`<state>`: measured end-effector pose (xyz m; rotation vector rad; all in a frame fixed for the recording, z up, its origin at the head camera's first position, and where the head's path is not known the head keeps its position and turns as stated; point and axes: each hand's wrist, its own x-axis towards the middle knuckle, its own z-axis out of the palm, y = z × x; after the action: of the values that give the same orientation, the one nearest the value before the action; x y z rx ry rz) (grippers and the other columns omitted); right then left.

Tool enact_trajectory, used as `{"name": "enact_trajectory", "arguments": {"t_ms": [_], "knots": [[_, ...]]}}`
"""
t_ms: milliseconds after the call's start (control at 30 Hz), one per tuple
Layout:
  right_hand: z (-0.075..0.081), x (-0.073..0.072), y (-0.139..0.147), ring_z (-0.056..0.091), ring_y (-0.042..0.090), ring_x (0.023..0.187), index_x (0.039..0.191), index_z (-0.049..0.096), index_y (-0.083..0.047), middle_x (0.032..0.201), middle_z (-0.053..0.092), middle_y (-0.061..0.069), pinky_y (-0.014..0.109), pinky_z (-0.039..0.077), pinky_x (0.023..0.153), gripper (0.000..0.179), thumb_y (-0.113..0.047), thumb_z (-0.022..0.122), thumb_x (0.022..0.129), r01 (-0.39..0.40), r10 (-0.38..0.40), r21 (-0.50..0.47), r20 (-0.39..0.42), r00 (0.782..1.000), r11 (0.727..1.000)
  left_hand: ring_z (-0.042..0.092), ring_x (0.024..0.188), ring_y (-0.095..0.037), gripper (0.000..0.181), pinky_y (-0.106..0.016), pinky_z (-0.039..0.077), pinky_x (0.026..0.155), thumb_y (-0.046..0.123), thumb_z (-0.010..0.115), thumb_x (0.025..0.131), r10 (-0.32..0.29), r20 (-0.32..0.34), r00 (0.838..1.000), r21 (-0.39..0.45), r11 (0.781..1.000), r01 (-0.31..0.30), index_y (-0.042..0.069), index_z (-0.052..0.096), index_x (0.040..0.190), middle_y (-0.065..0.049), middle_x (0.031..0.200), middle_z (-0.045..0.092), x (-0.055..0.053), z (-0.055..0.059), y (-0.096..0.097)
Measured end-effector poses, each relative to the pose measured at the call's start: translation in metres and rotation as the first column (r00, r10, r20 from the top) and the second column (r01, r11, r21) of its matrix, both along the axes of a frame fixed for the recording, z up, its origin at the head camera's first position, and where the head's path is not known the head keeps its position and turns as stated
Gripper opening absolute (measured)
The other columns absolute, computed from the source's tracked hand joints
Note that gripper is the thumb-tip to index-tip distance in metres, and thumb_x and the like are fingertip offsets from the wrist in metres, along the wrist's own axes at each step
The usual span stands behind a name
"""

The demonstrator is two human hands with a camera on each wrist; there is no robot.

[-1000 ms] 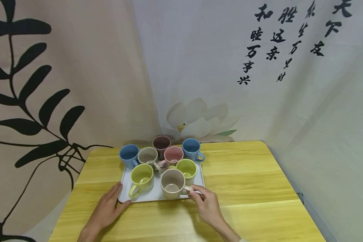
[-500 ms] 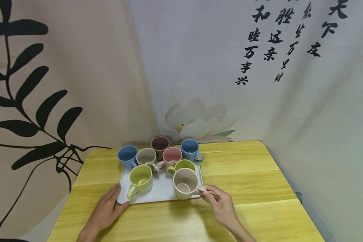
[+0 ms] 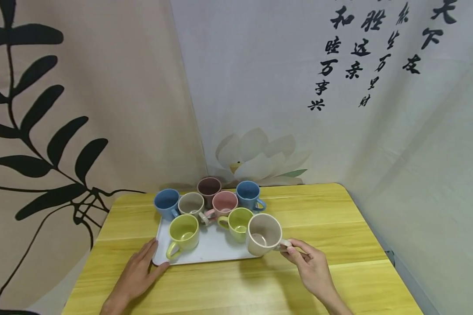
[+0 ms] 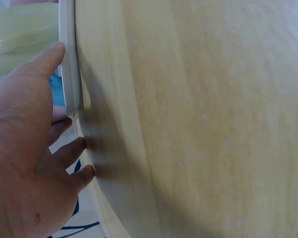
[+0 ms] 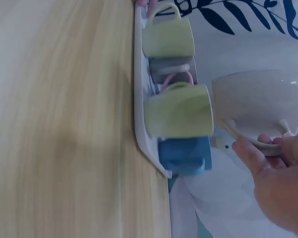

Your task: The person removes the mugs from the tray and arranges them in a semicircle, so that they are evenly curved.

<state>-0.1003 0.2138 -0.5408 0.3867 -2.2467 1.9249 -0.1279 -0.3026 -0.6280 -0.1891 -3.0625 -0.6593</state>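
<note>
My right hand (image 3: 313,267) pinches the handle of a beige mug (image 3: 264,235) in the head view. The right wrist view shows the beige mug (image 5: 258,101) raised above the white tray (image 5: 140,99), thumb and fingers (image 5: 251,154) on its handle. At the tray's front left corner rests my left hand (image 3: 135,273), fingers spread along the rim. In the left wrist view the left thumb (image 4: 50,57) touches the tray edge (image 4: 69,64). Closest to the held mug on the tray stands a yellow-green mug (image 3: 238,224); another yellow-green mug (image 3: 184,232) is near my left hand.
Behind them on the tray (image 3: 213,247) stand a left blue mug (image 3: 167,204), a grey-beige mug (image 3: 191,206), a dark brown mug (image 3: 209,189), a pink mug (image 3: 224,204) and a right blue mug (image 3: 248,194). A printed curtain (image 3: 260,87) hangs behind the wooden table (image 3: 331,218).
The right hand has carried the beige mug rightward and up, from the tray's front to over its right edge. The yellow-green mug behind it now shows more fully. The left hand stays put.
</note>
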Motion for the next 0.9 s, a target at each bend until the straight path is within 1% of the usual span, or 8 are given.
{"name": "enact_trajectory", "arguments": {"t_ms": [167,267,400,633,733,833,900], "knots": [[0.005,-0.004,0.016,0.078,0.021,0.105,0.127,0.067,0.006,0.121,0.071,0.032,0.030,0.063,0.088,0.027,-0.007,0.058,0.105,0.018,-0.018,0.021,0.002,1.000,1.000,0.038,0.149,-0.049,0.094,-0.078,0.029,0.115,0.067,0.057,0.098,0.004,-0.004,1.000,0.002,1.000,-0.004,0.002,0.032,0.161,-0.026,0.166,0.034,0.000,0.001,0.000],[0.005,-0.009,0.026,0.077,0.020,0.108,0.129,0.064,0.010,0.124,0.068,0.035,0.031,0.063,0.089,0.029,-0.005,0.057,0.105,0.008,-0.008,0.018,-0.005,1.000,1.000,0.039,0.148,-0.050,0.094,-0.078,0.030,0.115,0.067,0.057,0.097,0.005,-0.009,1.000,0.004,1.000,-0.005,0.002,0.032,0.161,-0.026,0.166,0.034,0.000,0.001,0.000],[0.004,-0.018,0.039,0.076,0.021,0.109,0.130,0.062,0.012,0.125,0.067,0.036,0.033,0.062,0.090,0.030,-0.005,0.056,0.105,-0.004,0.004,0.036,-0.020,1.000,0.999,0.039,0.148,-0.049,0.094,-0.078,0.030,0.115,0.066,0.058,0.097,0.002,-0.012,1.000,0.008,1.000,-0.002,0.001,0.033,0.161,-0.026,0.166,0.035,0.001,0.001,0.000],[-0.003,-0.037,0.055,0.077,0.023,0.107,0.131,0.061,0.013,0.124,0.068,0.036,0.030,0.062,0.090,0.032,-0.005,0.057,0.105,0.013,-0.013,0.062,-0.014,1.000,0.998,0.041,0.147,-0.050,0.093,-0.075,0.033,0.115,0.064,0.059,0.098,-0.002,-0.028,1.000,0.004,1.000,0.002,0.000,0.034,0.160,-0.026,0.165,0.035,0.003,0.002,0.001],[-0.008,-0.046,0.061,0.077,0.023,0.108,0.132,0.061,0.013,0.125,0.067,0.037,0.030,0.062,0.091,0.032,-0.005,0.056,0.106,0.001,0.001,0.069,-0.027,1.000,0.998,0.042,0.146,-0.050,0.092,-0.074,0.034,0.114,0.063,0.060,0.098,-0.006,-0.048,0.999,0.003,1.000,0.006,-0.001,0.036,0.159,-0.027,0.164,0.037,0.004,0.003,0.002],[-0.012,-0.055,0.067,0.076,0.022,0.110,0.132,0.060,0.013,0.127,0.065,0.039,0.032,0.061,0.092,0.032,-0.004,0.055,0.106,-0.014,0.016,0.057,-0.033,0.999,0.998,0.043,0.145,-0.050,0.091,-0.074,0.036,0.113,0.062,0.062,0.097,-0.006,-0.071,0.997,0.006,1.000,0.007,-0.002,0.038,0.158,-0.027,0.163,0.039,0.004,0.003,0.003],[-0.014,-0.061,0.071,0.076,0.022,0.110,0.132,0.060,0.014,0.127,0.064,0.040,0.033,0.061,0.092,0.032,-0.004,0.055,0.106,-0.013,0.014,0.043,-0.025,1.000,0.999,0.044,0.145,-0.050,0.091,-0.074,0.036,0.113,0.062,0.062,0.097,-0.006,-0.075,0.997,0.007,1.000,0.006,-0.002,0.038,0.158,-0.027,0.163,0.039,0.004,0.002,0.003]]}}
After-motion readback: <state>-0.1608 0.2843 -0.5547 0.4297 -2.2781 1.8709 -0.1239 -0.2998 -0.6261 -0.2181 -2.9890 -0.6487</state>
